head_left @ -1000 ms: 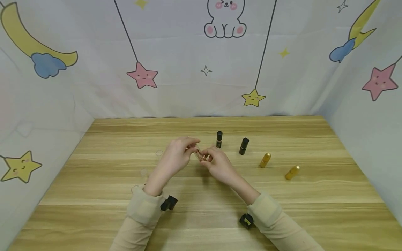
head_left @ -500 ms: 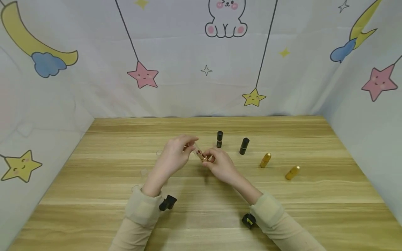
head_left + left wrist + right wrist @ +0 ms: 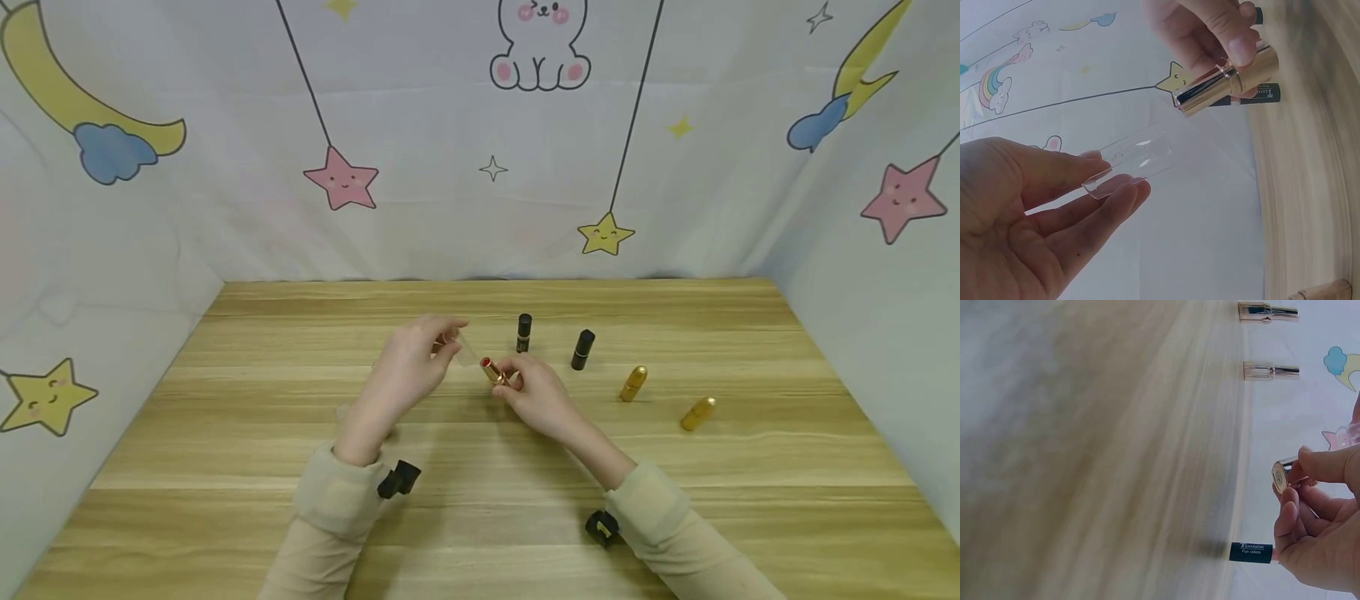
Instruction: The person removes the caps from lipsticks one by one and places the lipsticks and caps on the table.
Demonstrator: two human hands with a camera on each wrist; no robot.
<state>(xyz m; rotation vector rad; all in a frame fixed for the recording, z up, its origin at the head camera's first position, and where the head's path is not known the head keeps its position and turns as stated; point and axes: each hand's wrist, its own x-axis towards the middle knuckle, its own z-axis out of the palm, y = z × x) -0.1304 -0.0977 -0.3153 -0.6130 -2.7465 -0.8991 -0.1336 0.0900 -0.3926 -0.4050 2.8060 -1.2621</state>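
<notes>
My left hand [image 3: 411, 362] pinches a clear lipstick cap [image 3: 1141, 153] between thumb and fingers, the free end angled toward the other hand. In my right hand [image 3: 536, 396] is a gold lipstick [image 3: 492, 372], gripped by its base with thumb and fingertips. Red shows at the lipstick's uncapped end in the head view. A gap separates cap and lipstick in the left wrist view. Both hands are above the middle of the wooden table [image 3: 480, 517].
Two black lipsticks, one farther back [image 3: 524, 333] and one to its right [image 3: 582, 349], stand behind the right hand. Farther right are two gold bullet-shaped tubes [image 3: 633, 383]. The right wrist view shows two rose-gold lipsticks [image 3: 1270, 372] standing on the table. A printed curtain [image 3: 420, 233] encloses the table.
The clear cap has come off the gold lipstick. My left hand has drawn back up and left with the cap, while my right hand has shifted slightly right with the lipstick.
</notes>
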